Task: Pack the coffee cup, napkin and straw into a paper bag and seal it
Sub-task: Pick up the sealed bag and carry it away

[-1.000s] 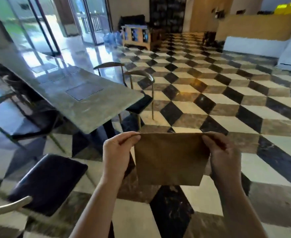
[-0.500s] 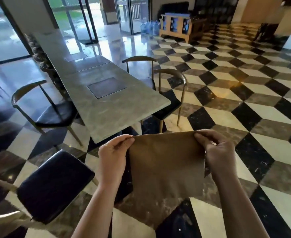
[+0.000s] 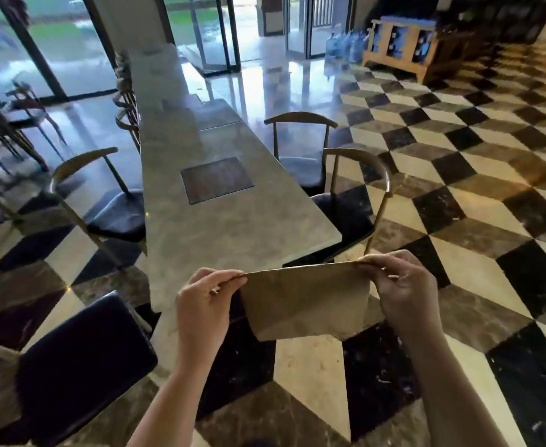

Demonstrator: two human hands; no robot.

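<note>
Paper bag [image 3: 303, 301] flat, pinched at top corners by left hand [image 3: 202, 304] and right hand [image 3: 400, 291], likely to pull mouth open; table [image 3: 233, 227] ahead.

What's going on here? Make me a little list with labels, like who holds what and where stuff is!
held thing: flat brown paper bag, gripped at its top corners
left hand: pinches the top left corner
right hand: pinches the top right corner
bag state: looks flat and empty, top edge stretched between the hands
ahead: long grey stone table, bare where it shows
seats: metal-framed chairs with dark cushions along both sides
floor: black, white and brown cube-pattern tiles
cup, napkin, straw: not in view
</note>
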